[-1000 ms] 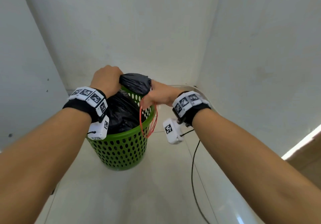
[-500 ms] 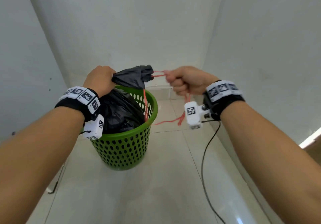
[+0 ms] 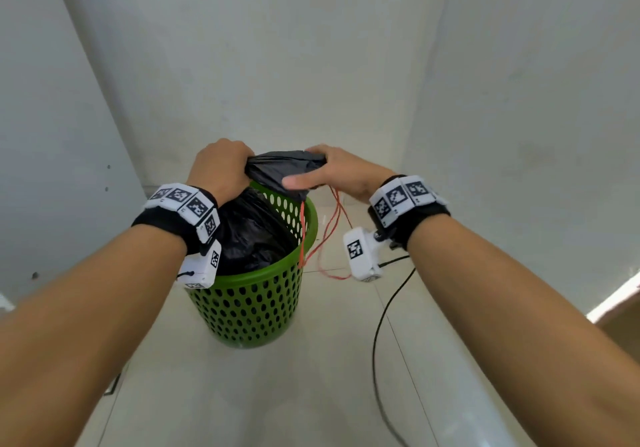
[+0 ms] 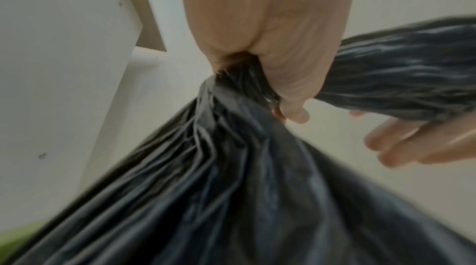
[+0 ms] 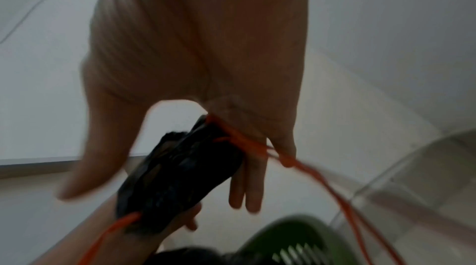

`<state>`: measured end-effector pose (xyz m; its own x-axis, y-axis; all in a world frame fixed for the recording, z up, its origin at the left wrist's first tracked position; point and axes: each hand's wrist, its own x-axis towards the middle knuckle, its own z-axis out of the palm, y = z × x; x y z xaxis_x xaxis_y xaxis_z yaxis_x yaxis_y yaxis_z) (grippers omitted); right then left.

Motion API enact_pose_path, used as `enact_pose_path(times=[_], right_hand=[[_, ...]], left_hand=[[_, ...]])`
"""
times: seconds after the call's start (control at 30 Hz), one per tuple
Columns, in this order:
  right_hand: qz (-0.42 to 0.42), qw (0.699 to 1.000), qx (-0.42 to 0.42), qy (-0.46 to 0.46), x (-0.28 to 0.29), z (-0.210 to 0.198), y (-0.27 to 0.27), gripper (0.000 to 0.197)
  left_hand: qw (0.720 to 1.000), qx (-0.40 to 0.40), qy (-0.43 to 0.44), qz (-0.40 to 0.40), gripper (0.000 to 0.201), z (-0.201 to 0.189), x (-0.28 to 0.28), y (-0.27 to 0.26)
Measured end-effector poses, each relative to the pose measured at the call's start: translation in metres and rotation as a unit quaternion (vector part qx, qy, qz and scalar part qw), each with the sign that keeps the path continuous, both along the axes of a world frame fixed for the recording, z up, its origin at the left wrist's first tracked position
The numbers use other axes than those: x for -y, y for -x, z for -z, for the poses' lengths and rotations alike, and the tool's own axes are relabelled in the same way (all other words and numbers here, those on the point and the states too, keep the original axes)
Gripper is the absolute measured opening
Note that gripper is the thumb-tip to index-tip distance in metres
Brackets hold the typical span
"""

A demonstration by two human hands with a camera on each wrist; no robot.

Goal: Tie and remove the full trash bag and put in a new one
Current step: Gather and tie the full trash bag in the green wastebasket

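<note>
A green perforated basket (image 3: 256, 301) stands on the tiled floor with a full black trash bag (image 3: 252, 235) in it. My left hand (image 3: 223, 166) grips the bag's gathered neck in a fist (image 4: 260, 78). The bag's bunched top end (image 3: 287, 166) sticks out to the right. My right hand (image 3: 322, 172) lies against that end with straight fingers (image 5: 247, 188) and the thumb spread. A red drawstring (image 3: 332, 224) comes out of the bag end, crosses my right fingers (image 5: 242, 141) and hangs slack beside the basket.
White walls stand close on the left, behind and on the right of the basket. A black cable (image 3: 381, 311) runs over the floor tiles to the basket's right. Open floor lies in front of the basket.
My right hand, which had pulled the red drawstring taut to the right in a fist, has come back to the bag's top end with fingers straightened. The string hangs slack. My left hand kept its grip.
</note>
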<state>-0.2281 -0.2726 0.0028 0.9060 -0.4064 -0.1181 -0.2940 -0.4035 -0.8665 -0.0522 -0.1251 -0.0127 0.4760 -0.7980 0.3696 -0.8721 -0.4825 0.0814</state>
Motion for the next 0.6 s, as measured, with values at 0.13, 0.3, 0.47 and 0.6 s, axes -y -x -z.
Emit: enact_pose_path(times=[0.13,0.3,0.47,0.6], right_hand=[[-0.116,0.959,-0.073,-0.247,-0.008,0.009,-0.005,0.011],[-0.141,0.956,-0.082,-0.245,0.012,-0.014,0.017,0.008],[-0.116,0.959,-0.127,-0.223,-0.009,0.005,0.010,0.070],[-0.082,0.962,-0.103,-0.239,-0.024,0.023,-0.007,0.025]], left_hand=[[1.000,0.009,-0.014,-0.004,0.009,0.001,-0.002,-0.003],[1.000,0.002,0.005,-0.003,0.011,0.004,-0.008,-0.013],[1.000,0.017,0.015,-0.003,0.015,-0.002,0.001,-0.004],[1.000,0.010,0.011,-0.026,0.013,-0.001,-0.001,-0.008]])
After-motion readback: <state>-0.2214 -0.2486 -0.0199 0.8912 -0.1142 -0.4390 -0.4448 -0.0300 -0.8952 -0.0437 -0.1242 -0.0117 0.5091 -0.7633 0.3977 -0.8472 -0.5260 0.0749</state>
